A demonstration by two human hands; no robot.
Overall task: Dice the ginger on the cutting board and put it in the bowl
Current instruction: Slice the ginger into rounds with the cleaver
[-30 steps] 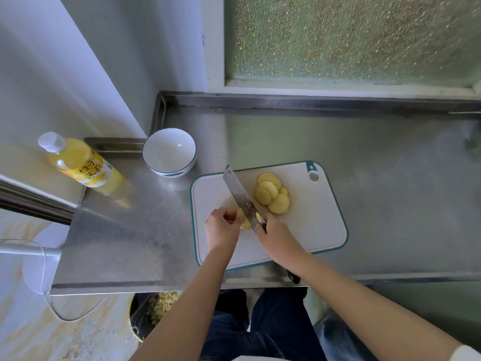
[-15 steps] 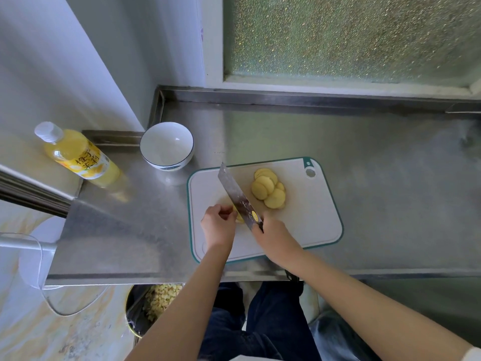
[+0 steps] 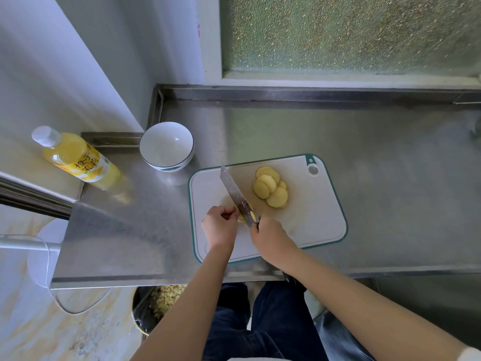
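Right grip [image 3: 270, 238] curls tightly round the knife [image 3: 235, 194]; left grip [image 3: 220, 225] pinches the ginger piece [image 3: 242, 218], which lies between both grips.

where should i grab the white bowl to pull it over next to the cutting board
Take the bowl by its rim on the side facing the cutting board, thumb inside, fingers on the outer wall. It stands upright and empty, so the rim is free, while a raised ledge and the bottle stand to its left. Probably easiest coming in from the right.
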